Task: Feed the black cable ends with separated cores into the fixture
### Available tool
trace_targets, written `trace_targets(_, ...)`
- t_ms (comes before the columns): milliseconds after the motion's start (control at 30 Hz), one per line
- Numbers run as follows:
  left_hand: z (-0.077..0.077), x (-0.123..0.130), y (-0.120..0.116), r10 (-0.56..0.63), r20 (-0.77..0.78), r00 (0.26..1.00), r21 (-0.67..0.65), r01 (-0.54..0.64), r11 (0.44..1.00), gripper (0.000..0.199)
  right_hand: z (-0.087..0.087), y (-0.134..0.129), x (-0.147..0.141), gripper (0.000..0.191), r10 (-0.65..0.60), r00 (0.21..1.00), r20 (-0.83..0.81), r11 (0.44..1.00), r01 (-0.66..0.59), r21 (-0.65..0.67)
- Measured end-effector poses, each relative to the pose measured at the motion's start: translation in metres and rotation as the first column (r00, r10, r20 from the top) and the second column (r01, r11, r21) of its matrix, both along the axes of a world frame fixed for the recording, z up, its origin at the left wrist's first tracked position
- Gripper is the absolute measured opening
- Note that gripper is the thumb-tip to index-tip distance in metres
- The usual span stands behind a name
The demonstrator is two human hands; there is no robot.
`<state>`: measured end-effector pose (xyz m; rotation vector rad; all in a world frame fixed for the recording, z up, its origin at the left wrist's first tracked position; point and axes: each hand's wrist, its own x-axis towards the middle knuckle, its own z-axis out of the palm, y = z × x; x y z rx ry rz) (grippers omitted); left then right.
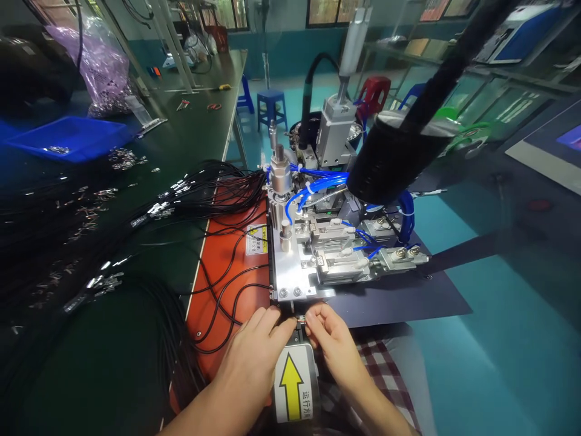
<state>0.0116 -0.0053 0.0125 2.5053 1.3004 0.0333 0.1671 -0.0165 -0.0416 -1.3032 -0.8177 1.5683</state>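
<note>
My left hand (258, 342) is at the front end of the metal machine (290, 266), its thumb and fingers closed around something I cannot make out. Close by on the right, my right hand (333, 339) pinches a small part (300, 320), which has a thin, light tip between the two hands. Both hands are over the dark track, just above the white label with a yellow arrow (291, 387). Black cables (218, 303) curve over the orange-red base (211, 278) and run in towards the machine's left side.
Bundles of black cables with shiny ends (158, 209) lie on the dark green table (200, 115) at left, near a blue tray (72, 138). A black cylinder on an arm (390, 160) hangs over the machine. Stools (271, 108) stand behind.
</note>
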Motion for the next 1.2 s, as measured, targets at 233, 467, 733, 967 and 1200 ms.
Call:
trace_targets(233,0.001,0.001,0.000,0.005,-0.006,1.000,-0.060,-0.006,0.998,0.041,0.005,-0.001,0.000,0.033,-0.014,1.000,0.002,0.999,0.014,0.030)
trace_targets(467,0.001,0.002,0.001,-0.006,-0.021,1.000,-0.086,0.004,0.996,0.041,0.003,0.001,-0.003,0.034,-0.037,0.999,-0.011,0.999,0.037,0.000)
trace_targets(733,-0.019,0.000,-0.008,0.064,0.230,0.971,0.065,-0.081,0.995,0.036,0.008,0.002,-0.004,0.038,-0.030,0.999,-0.026,0.999,0.029,-0.024)
trace_targets(967,-0.025,-0.034,-0.032,0.178,0.232,0.956,0.219,-0.229,0.948,0.039,0.004,0.002,-0.001,0.036,-0.015,0.999,-0.032,1.000,0.015,-0.021)
trace_targets(1200,-0.028,-0.040,-0.049,0.202,-0.148,0.968,0.489,-0.105,0.866,0.044,0.005,0.001,-0.002,0.034,-0.016,1.000,-0.020,1.000,0.016,-0.023)
